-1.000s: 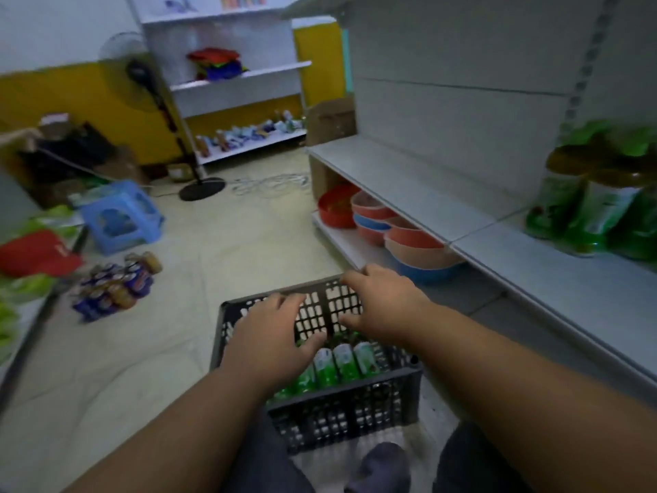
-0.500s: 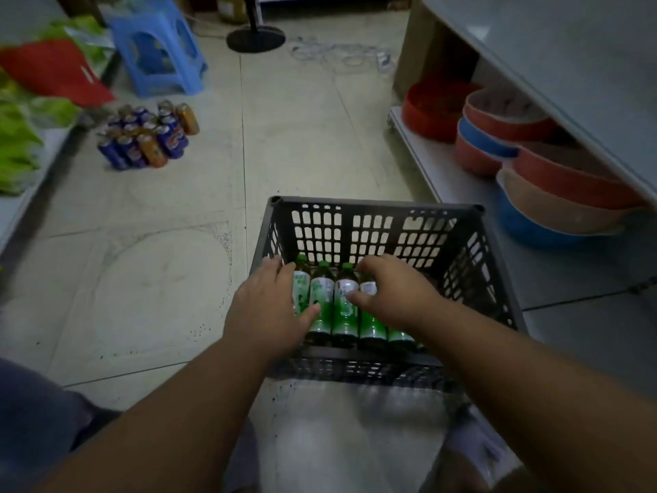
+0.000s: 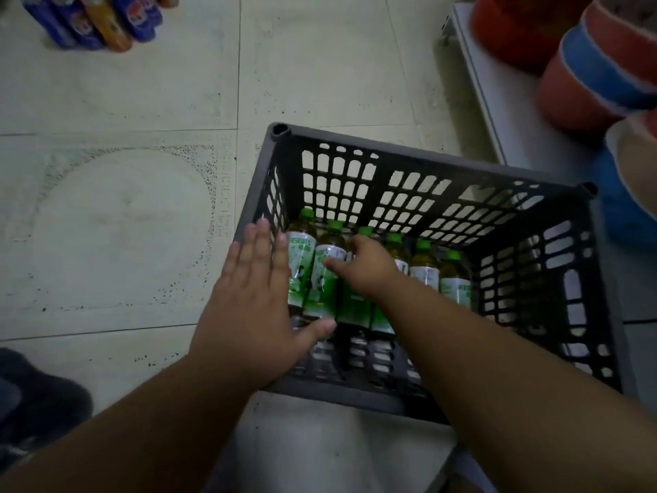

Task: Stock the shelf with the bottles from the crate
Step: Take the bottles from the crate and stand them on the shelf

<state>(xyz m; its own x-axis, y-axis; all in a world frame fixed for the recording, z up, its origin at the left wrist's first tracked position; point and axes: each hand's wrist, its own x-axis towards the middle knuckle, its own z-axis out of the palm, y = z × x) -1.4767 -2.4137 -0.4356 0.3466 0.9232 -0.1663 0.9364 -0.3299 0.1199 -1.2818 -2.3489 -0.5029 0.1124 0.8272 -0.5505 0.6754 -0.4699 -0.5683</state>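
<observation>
Holding six bottles (image 3: 423, 268), one crate (image 3: 419, 165), two hands

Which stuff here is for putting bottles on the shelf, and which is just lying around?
For the job: green-capped bottles, black crate, white shelf, left hand, right hand.

Just lying about: cans on the floor, stacked basins.

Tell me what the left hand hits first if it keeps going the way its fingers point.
Probably the crate's left wall: the left hand lies flat with fingers straight, pointing along that wall, beside the leftmost bottle. Depth is unclear.
</observation>
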